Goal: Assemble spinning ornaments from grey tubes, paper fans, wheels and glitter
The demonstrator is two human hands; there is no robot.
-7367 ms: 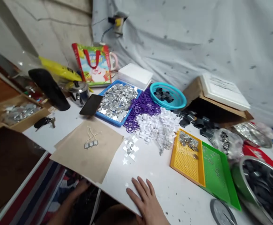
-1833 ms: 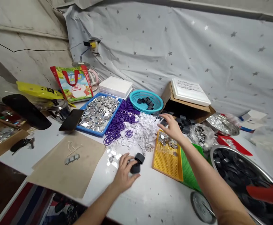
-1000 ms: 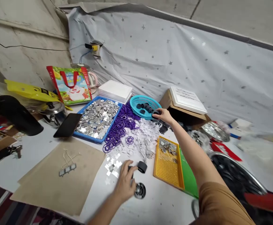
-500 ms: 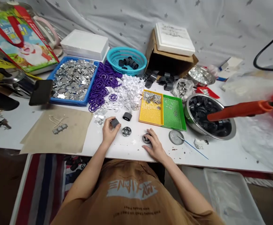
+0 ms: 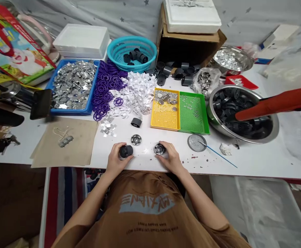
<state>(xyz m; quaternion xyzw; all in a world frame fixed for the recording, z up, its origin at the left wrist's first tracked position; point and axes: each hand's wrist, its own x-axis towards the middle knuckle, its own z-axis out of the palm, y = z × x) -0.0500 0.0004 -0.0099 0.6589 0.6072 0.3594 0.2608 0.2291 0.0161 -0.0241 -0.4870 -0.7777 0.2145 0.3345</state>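
My left hand point(image 5: 117, 159) grips a short black cylinder point(image 5: 126, 151) between thumb and fingers, close to the table's front edge. To the right, my right hand point(image 5: 170, 156) has its thumb and fingers around the side of a spoked black disc point(image 5: 159, 148) on the white table. A second spoked disc point(image 5: 136, 139) lies between the hands, a little farther back. Behind it a black ring piece point(image 5: 136, 122) rests on the table. Small silver squares point(image 5: 108, 127) are scattered to the left of these pieces.
Yellow tray point(image 5: 165, 125) and green tray point(image 5: 193, 128) stand behind my right hand. A steel bowl point(image 5: 243, 137) of black pieces, a clear dish point(image 5: 197, 143) with a blue stick, a blue tray point(image 5: 72, 111) and a turquoise basket point(image 5: 131, 39) surround the work area. An orange-red tool point(image 5: 277, 105) overhangs the bowl.
The black cylinder in my left hand has turned and come lower, toward the front edge. My right hand's fingers have shifted to the disc's right side, uncovering more of it. The camera view has shifted.
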